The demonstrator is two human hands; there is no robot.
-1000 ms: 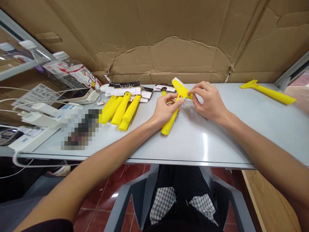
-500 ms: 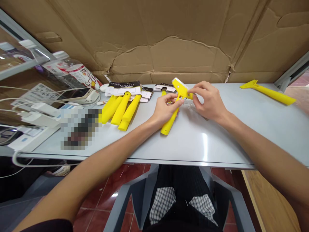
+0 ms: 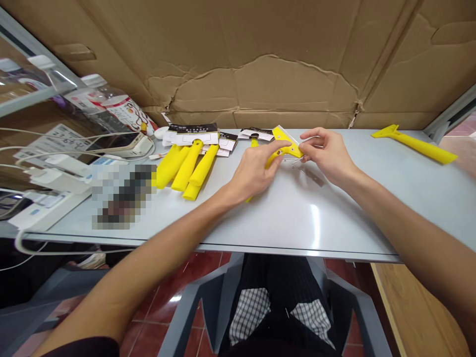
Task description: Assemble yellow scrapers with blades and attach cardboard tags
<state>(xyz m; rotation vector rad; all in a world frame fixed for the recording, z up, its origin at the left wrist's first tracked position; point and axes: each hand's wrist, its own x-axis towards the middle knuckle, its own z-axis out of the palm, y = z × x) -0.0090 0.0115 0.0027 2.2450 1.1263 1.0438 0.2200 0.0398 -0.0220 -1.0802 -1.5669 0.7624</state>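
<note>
Two hands (image 3: 255, 166) at one yellow scraper (image 3: 284, 143)

The yellow scraper is over the middle of the worktop (image 3: 260, 225), tipped at a slant. The left hand is wrapped around its handle, with a finger lying on the flat head. The end of the handle peeks out under that hand. The right hand (image 3: 329, 153) has its fingertips close together at the head's right corner. They look like they touch it, but I cannot tell if they pinch it.

Small shiny metal bits (image 3: 293, 162) lie on the worktop just under the head. To the left is a bunch of yellow handles (image 3: 185, 171) with black and white cards (image 3: 191, 134) on top. Another yellow scraper with a long handle (image 3: 420, 145) lies alone far to the right. A phone (image 3: 115, 144) sits on the left, near a bottle (image 3: 124, 109).
</note>
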